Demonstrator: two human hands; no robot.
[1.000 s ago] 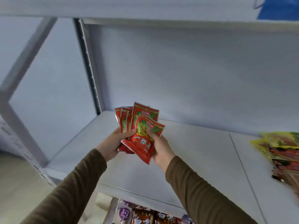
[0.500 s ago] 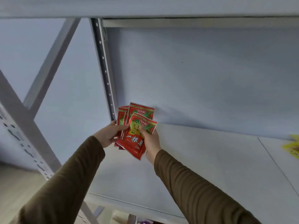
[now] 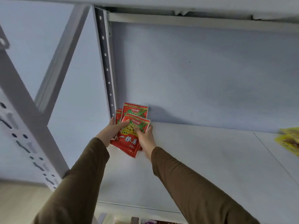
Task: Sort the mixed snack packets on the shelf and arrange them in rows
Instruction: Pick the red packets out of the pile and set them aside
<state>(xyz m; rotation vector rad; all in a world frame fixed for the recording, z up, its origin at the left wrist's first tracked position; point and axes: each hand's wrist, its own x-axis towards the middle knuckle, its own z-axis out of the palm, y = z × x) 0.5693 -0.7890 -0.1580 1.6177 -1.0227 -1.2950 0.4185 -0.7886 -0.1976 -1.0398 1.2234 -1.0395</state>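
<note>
A fanned stack of red snack packets with green and yellow print is held upright at the back left corner of the white shelf. My left hand grips the stack from the left, thumb across the front packet. My right hand grips it from the right, thumb on the front packet's middle. The packets behind the front one are mostly hidden. Both brown sleeves reach in from below.
Yellow packets lie at the shelf's right edge. A perforated grey upright stands just left of the stack, with the back wall close behind. A diagonal brace and front post are at left. More packets show on the shelf below.
Both hands have carried the red stack left and deeper, toward the back left corner beside the upright. The view has swung left, so the mixed pile at right is nearly gone.
</note>
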